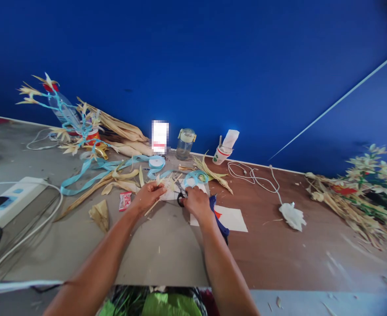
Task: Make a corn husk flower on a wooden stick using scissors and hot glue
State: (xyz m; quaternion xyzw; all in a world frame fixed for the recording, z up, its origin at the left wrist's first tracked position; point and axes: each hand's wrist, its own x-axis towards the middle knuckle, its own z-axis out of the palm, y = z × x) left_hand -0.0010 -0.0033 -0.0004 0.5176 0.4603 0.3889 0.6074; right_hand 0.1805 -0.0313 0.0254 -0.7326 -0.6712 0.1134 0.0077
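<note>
Where the left hand (150,195) pinches: pale husk strips (169,184), fanning from its fingertips toward 2 o'clock, their long axis hard to fix.
Right hand (196,202): fingers curled on the black-handled scissors (179,196); I cannot tell how far the blades part.
Husk to scissors: strips lie between the hands, at 10 o'clock from the handle, left hand nearer.
Blue ribbon roll (156,162): 12 o'clock beyond the left hand.
Red-and-white packet (125,201): 9 o'clock, near the left hand.
White paper (235,219): 4 o'clock from the right hand, on the table (167,250).
</note>
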